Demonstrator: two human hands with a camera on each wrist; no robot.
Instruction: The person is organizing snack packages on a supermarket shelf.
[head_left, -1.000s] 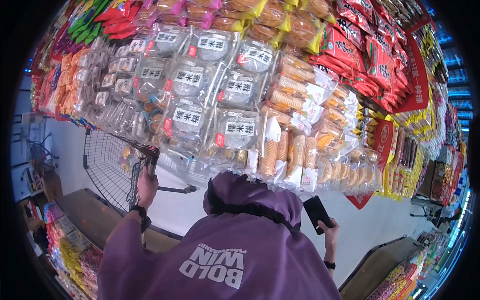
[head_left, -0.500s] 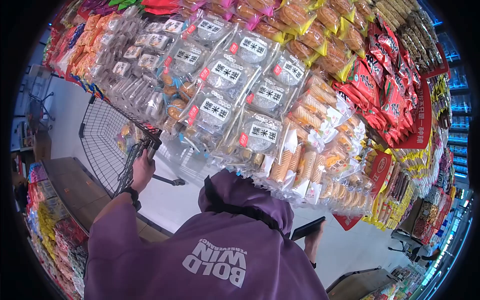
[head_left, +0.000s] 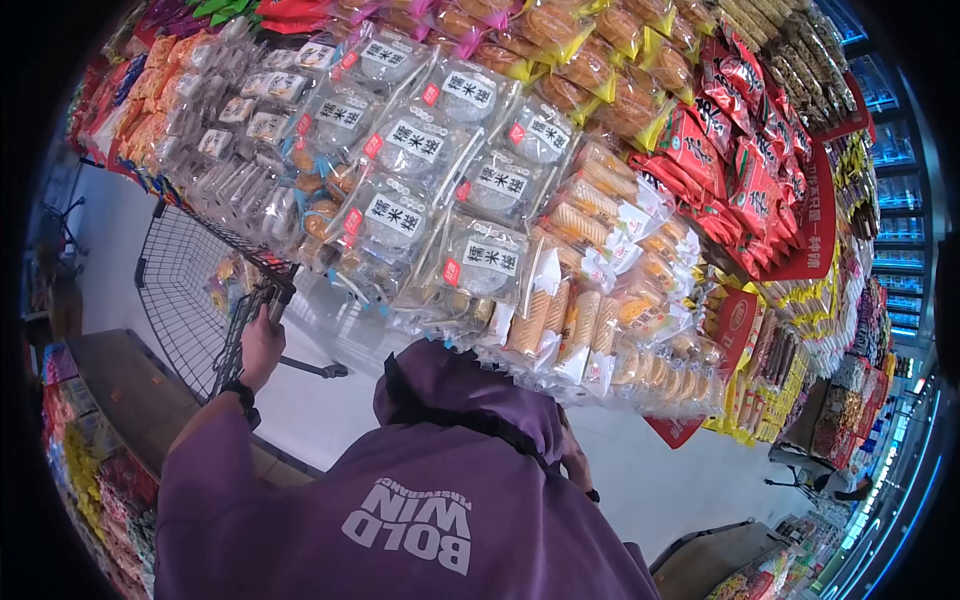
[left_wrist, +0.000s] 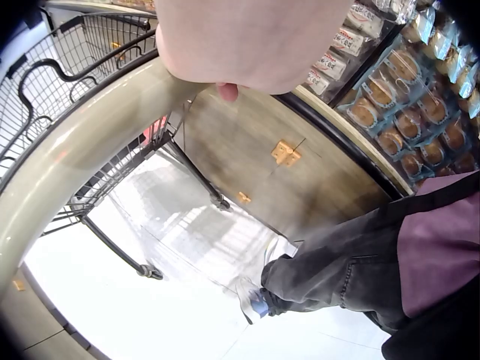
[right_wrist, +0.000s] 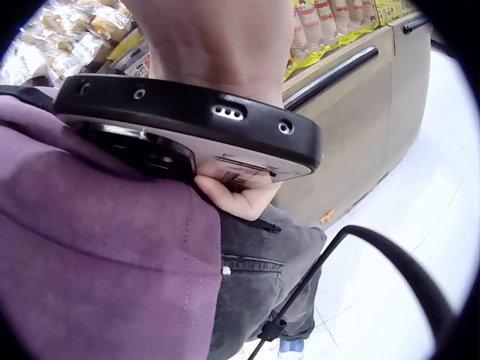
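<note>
My left hand (head_left: 262,345) grips the handle of a wire shopping cart (head_left: 180,270). In the left wrist view, that hand (left_wrist: 255,41) wraps over the pale, thick handle bar (left_wrist: 82,127). My right hand (head_left: 573,455) is low beside the purple hoodie (head_left: 440,480), partly hidden by it. A smartphone in a black case (right_wrist: 187,109) fills the right wrist view, held by the right hand (right_wrist: 221,45) with a finger curled under its back. The phone lies against the hoodie's hem, just above the pocket of dark jeans (right_wrist: 251,281).
Ahead slopes a display of bagged snacks, with clear packs of round cakes (head_left: 490,255), wafer rolls (head_left: 545,310) and red bags (head_left: 750,190). A wooden display base (left_wrist: 262,150) stands beside the cart. Another counter (head_left: 130,390) is at left. A black strap (right_wrist: 405,270) hangs near the leg.
The right hand has drawn the phone in from the side toward the body, where the hoodie now hides the phone in the head view. The left hand stays on the cart handle.
</note>
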